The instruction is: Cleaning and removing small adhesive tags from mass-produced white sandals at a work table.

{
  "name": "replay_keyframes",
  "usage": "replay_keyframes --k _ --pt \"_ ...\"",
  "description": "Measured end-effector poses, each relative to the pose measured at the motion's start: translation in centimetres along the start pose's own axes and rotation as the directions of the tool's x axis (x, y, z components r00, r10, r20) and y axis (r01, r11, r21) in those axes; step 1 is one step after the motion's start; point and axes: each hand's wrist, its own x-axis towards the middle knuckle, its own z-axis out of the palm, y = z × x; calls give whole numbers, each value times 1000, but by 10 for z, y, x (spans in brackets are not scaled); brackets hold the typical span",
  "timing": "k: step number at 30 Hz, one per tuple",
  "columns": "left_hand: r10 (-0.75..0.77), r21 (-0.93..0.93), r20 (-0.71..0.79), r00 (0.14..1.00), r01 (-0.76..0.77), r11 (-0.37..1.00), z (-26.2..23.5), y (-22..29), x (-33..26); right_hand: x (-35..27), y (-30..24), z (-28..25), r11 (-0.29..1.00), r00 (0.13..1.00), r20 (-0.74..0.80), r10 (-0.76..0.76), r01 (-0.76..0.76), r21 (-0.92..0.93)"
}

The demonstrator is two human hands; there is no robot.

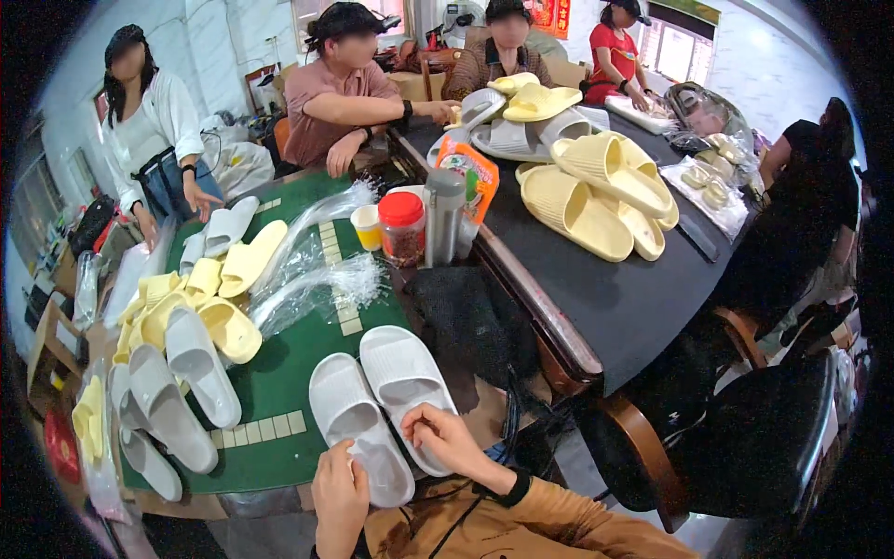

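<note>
A pair of light grey slide slippers, the left slipper (358,419) and the right slipper (405,368), lies side by side at the near edge of the green table, with the toes pointing away from me. My left hand (340,494) is at the outer side of the left slipper's heel, fingers curled and pressed together. My right hand (452,443) is over the right slipper's footbed, its fingers closed toward the thumb. Whatever either hand may pinch is too small or hidden to make out. Beyond the slippers, a bundle of thin clear plastic strands (321,293) lies on the table.
Grey slippers (168,410) and yellow slippers (237,331) are heaped on the left. A red-lidded jar (402,228), a yellow-white cup (368,228) and a grey flask (443,219) stand ahead. More yellow slippers (577,210) lie on the black table. Several people work around the tables.
</note>
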Motion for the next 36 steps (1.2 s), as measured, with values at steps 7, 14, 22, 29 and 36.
replay_keyframes --k 7,14,22,29,36 --pt "93 -18 -6 996 -93 996 13 -10 2 -1 -6 -8 998 997 66 37 -40 42" --pt "91 1 -17 996 -91 996 18 -16 4 0 -65 -30 874 973 227 -32 138 -466" --pt "128 33 -1 992 -128 991 25 -11 5 -7 -80 -42 706 982 188 -23 149 -692" --pt "127 -18 -4 992 -127 992 30 -11 11 -1 -61 -29 800 985 139 -106 168 -576" --pt "168 -23 96 981 -166 986 28 -13 38 26 -26 -21 620 911 235 -340 405 -673"
